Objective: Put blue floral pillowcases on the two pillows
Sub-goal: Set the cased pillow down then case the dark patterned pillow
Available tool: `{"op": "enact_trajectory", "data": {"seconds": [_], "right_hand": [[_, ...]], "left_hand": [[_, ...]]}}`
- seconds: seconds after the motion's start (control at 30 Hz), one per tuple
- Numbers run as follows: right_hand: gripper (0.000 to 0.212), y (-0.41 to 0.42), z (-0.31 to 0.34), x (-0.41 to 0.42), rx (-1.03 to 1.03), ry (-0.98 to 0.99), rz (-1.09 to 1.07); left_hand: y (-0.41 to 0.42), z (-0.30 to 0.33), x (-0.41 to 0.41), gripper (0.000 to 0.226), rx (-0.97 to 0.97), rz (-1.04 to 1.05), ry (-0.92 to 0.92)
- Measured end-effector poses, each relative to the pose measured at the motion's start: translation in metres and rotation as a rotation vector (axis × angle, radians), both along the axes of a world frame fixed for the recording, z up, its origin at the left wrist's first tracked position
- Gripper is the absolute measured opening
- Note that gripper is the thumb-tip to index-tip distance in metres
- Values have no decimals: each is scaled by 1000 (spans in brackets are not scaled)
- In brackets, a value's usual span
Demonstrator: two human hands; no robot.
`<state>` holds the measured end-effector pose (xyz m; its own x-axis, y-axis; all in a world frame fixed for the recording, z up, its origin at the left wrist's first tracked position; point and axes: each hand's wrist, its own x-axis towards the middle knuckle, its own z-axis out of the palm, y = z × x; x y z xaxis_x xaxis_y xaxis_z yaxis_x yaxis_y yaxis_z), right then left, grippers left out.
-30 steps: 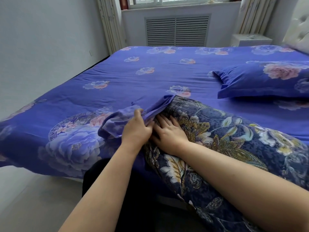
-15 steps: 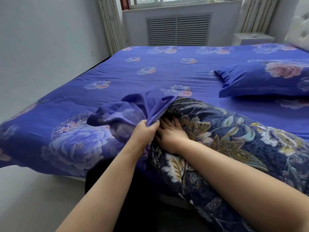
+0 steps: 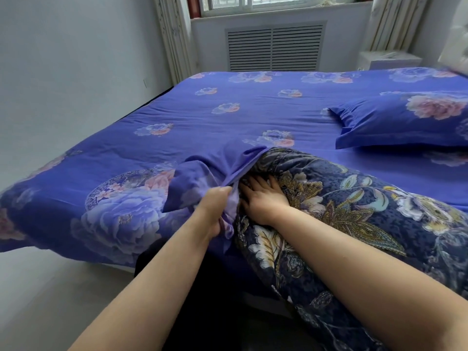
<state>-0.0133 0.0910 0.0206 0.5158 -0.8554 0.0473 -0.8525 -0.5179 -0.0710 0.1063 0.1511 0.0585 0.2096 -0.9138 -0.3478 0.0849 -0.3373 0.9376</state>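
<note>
Fingers of my left hand [image 3: 215,211] grip the blue pillowcase [image 3: 202,178] hem; right hand [image 3: 260,198] lies flat, fingers straight, on dark pillow [image 3: 354,211]. Best: pull w/ even tension.

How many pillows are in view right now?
2: one already in a blue floral case at the far right of the bed, one dark floral pillow at the near edge under the right hand.

Blue floral pillowcase [image 3: 202,178] bunched at end of dark navy floral pillow [image 3: 354,216], near bed's front edge.
Open edge gathered into folds, barely over pillow's tip. Second pillow [image 3: 405,122], already cased in blue floral, flat farther right.
</note>
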Motion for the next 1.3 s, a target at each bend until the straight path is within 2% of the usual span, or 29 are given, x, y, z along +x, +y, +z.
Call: {"op": "enact_trajectory", "data": {"seconds": [0.03,0.07,0.13,0.2,0.23,0.3,0.33,0.37,0.43,0.47,0.53,0.57,0.6,0.7,0.83,1.0,1.1,1.2,1.3], "right_hand": [[55,1,0,0,-9,-7,4],[55,2,1,1,-15,-16,16],[54,4,5,4,16,-32,69],[47,9,18,2,113,-81,126],[39,11,26,-2,148,-141,141],[28,10,51,-15,144,-385,46],[27,4,66,-24,86,-494,-54],[28,-6,79,-33,-20,-511,-147],[45,-32,94,-56,-149,-293,-307],[61,-44,96,-66,-95,-157,-380],[82,-57,86,-81,203,-36,-451],[82,-59,76,-84,340,-33,-445],[78,-60,67,-86,391,-15,-416],[68,-60,59,-82,279,-4,-362],[59,-40,62,-75,111,-37,-249],[34,-3,71,-73,-68,-53,-101],[32,8,69,-65,-158,-36,-27],[33,10,64,-58,-182,-15,11],[33,7,54,-53,-188,-34,28]], "left_hand": [[3,-4,-3,22,-45,-25,-20],[3,-10,-2,17,-113,-21,-124],[0,-22,3,10,-236,-31,-521],[1,-26,9,10,-242,-41,-911],[2,-26,12,13,-213,-50,-1001],[3,-29,16,17,-134,-85,-1123],[2,-28,18,19,-109,-100,-1175],[1,-29,19,22,-102,-120,-1219],[-2,-31,21,25,-123,-141,-1267],[-4,-31,21,26,-133,-146,-1264],[-5,-30,19,27,-149,-137,-1238],[-5,-29,18,26,-162,-128,-1230],[-5,-26,17,24,-177,-116,-1233],[-15,-11,12,19,-250,-38,-1206],[-53,17,3,37,-345,13,-1149],[-103,50,-18,37,-202,-121,-1442],[-121,59,-27,34,-186,-146,-1546],[-127,61,-32,31,-205,-170,-1524],[-127,61,-40,30,-255,-197,-1383]]}}
